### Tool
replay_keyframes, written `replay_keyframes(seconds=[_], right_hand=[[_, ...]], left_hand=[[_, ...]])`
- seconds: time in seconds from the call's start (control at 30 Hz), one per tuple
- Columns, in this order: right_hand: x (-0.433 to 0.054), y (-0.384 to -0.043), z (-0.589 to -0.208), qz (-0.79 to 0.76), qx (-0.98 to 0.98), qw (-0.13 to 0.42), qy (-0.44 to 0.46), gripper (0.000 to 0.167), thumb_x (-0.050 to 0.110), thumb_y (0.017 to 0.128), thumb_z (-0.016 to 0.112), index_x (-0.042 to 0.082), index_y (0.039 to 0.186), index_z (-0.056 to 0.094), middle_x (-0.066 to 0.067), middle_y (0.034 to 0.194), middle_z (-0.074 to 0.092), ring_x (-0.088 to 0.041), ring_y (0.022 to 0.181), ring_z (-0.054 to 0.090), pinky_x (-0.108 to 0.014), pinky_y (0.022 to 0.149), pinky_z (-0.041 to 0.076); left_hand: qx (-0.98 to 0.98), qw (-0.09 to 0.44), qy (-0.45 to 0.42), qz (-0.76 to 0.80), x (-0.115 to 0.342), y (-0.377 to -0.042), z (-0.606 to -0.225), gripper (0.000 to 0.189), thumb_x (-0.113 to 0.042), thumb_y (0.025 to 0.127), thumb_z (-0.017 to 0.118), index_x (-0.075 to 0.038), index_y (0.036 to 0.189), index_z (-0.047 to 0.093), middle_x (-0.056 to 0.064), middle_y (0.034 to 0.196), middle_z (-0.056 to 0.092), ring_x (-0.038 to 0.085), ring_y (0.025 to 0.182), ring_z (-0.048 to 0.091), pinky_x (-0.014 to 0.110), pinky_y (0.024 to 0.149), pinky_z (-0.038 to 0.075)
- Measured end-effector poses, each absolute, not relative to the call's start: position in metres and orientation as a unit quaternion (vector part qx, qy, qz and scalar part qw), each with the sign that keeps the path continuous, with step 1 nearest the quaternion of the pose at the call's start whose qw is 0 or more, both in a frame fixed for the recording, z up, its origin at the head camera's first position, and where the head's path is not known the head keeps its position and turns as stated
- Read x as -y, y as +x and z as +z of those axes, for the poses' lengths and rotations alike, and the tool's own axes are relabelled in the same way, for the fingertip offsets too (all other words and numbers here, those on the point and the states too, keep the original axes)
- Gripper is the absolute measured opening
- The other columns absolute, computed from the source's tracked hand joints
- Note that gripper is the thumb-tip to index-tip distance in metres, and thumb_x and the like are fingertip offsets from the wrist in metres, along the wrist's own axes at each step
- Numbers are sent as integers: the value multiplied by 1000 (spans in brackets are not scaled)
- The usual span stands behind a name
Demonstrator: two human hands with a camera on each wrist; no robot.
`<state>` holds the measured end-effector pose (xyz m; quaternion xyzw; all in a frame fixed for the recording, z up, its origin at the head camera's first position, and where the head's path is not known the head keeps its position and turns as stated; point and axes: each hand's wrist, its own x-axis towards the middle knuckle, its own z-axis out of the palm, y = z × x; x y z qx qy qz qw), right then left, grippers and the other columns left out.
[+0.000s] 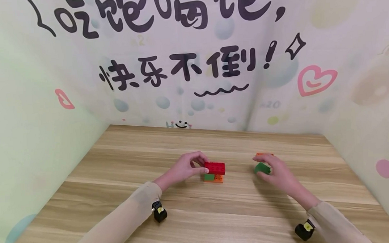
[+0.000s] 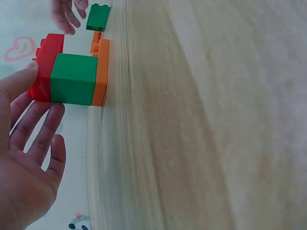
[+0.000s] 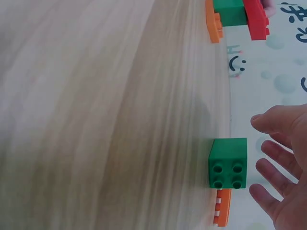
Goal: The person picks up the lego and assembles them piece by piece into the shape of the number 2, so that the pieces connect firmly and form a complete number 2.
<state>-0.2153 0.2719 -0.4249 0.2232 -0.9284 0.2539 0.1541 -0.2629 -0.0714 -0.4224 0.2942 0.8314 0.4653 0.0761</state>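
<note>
My left hand (image 1: 186,168) holds a red toy building brick (image 1: 215,168) by its end, thumb on the near side. The red brick sits on a green brick (image 2: 74,79), which stands on one end of a flat orange piece (image 2: 101,72). Studs show on the orange piece's other end, beneath the red overhang. Over on the right, a loose green brick (image 3: 228,158) lies on its side, studs facing sideways. My right hand (image 1: 278,173) hovers around this brick, thumb and fingers spread, with a gap to it in the right wrist view.
Another orange piece (image 3: 222,208) lies just behind the loose green brick, partly hidden by my right hand in the head view. The wood-grain table (image 1: 198,215) meets a printed cloth wall (image 1: 180,100) at the back. Cloth walls also flank both sides.
</note>
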Motion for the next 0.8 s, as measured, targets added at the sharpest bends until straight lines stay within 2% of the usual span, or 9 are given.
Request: replay_keyframes(seconds=[0.23,0.53,0.8], right_hand=[[-279,-215,-427,272,931,117,211,49,-2,80,78,0,126,61,-18,127,64,-39,115,59,-57,92,51],[-285,-216,-430,273,933,111,208,54,-3,77,79,-2,128,59,-21,129,63,-42,116,58,-60,93,50],[-290,-214,-431,273,949,59,147,54,6,81,79,-4,129,57,-24,121,64,-42,107,63,-54,87,55]], left_hand=[[-831,76,294,466,72,-263,-423,25,-25,88,76,-17,109,67,-3,102,70,10,95,63,32,81,52],[-829,81,291,471,72,-263,-423,25,-25,87,76,-19,109,67,-2,102,70,11,95,62,34,82,51],[-826,80,293,474,72,-263,-425,24,-24,87,76,-19,109,67,-2,101,70,10,94,63,35,81,52]])
